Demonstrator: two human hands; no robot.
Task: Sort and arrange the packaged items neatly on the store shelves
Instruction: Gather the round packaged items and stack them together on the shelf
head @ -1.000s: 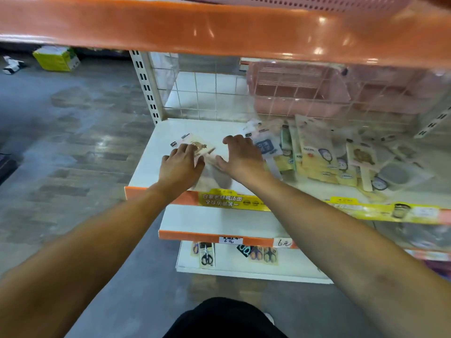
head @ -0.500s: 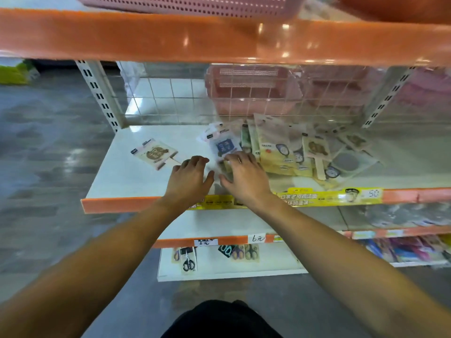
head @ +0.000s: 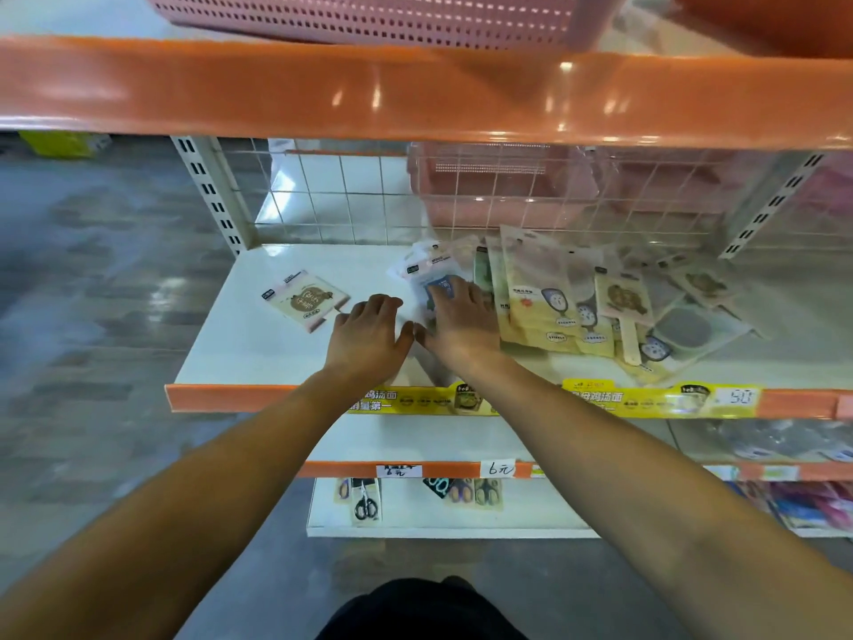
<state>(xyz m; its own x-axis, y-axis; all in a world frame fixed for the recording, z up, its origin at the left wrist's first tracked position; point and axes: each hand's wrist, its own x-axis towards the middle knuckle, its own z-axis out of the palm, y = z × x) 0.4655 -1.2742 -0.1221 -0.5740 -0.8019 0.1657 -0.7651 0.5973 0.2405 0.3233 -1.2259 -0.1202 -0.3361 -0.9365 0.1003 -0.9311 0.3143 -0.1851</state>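
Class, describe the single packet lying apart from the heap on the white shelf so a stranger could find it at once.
Find the white shelf with the orange front edge, just under the pink baskets. Most packets sit in a heap on its right half; look instead to the left of the left hand. There one flat packet lies alone and askew, pink-edged with a brown picture, touching no other packet.

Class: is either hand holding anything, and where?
Nothing gripped. The right hand lies flat on the blue packet's lower half; the left hand rests on the shelf.
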